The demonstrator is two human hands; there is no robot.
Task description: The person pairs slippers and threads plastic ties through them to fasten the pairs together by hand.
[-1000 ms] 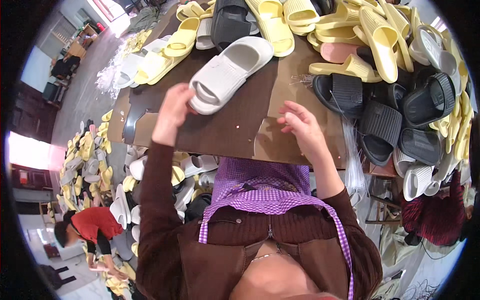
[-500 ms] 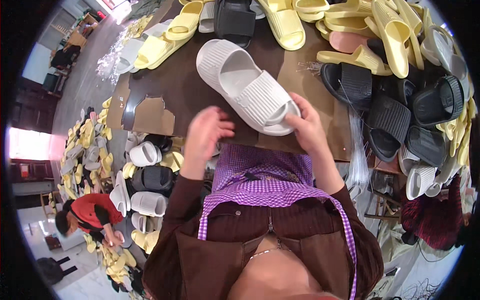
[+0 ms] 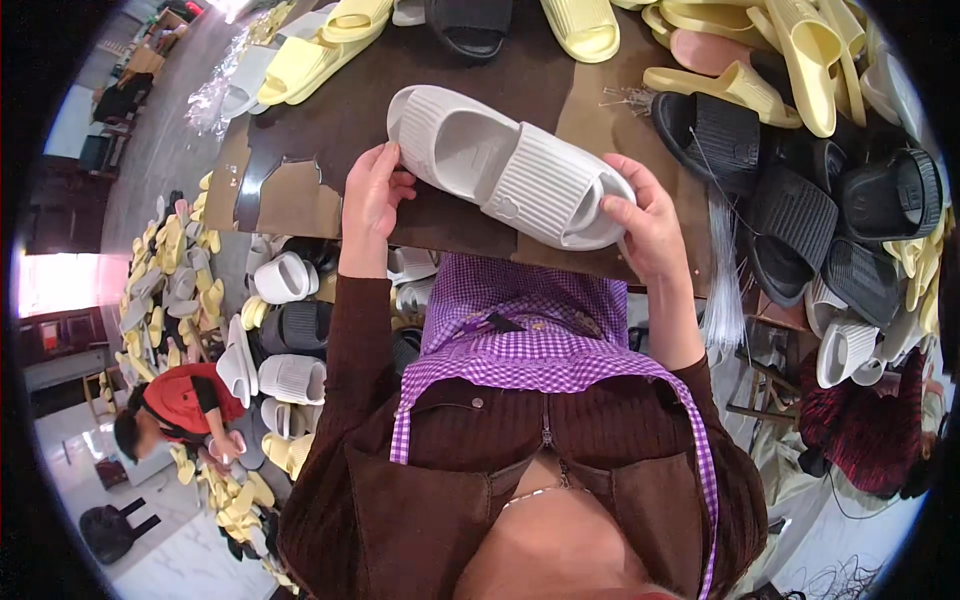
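A pair of light grey ribbed slide slippers (image 3: pixel 540 185), one nested into the other end to end, is held slantwise just above the table. My right hand (image 3: pixel 648 222) is closed on their right end, its thumb on top near the open toe. At the opposite end, my left hand (image 3: pixel 374 200) grips the edge with its fingertips, the other fingers curled. A black slipper (image 3: pixel 468 22) and a yellow slipper (image 3: pixel 582 28) lie on the far side of the table.
The brown covered table (image 3: pixel 335 130) has torn patches. Yellow slippers (image 3: pixel 810 60) and black slippers (image 3: pixel 790 225) heap at the right, beside hanging clear strands (image 3: pixel 722 270). More slippers pile on the floor at left. A person in red (image 3: pixel 190 400) works there; another person (image 3: pixel 865 410) is at right.
My left hand has moved up and left onto the slippers' left end. The slippers have turned nearer to level, their right end rising slightly and shifting right with my right hand.
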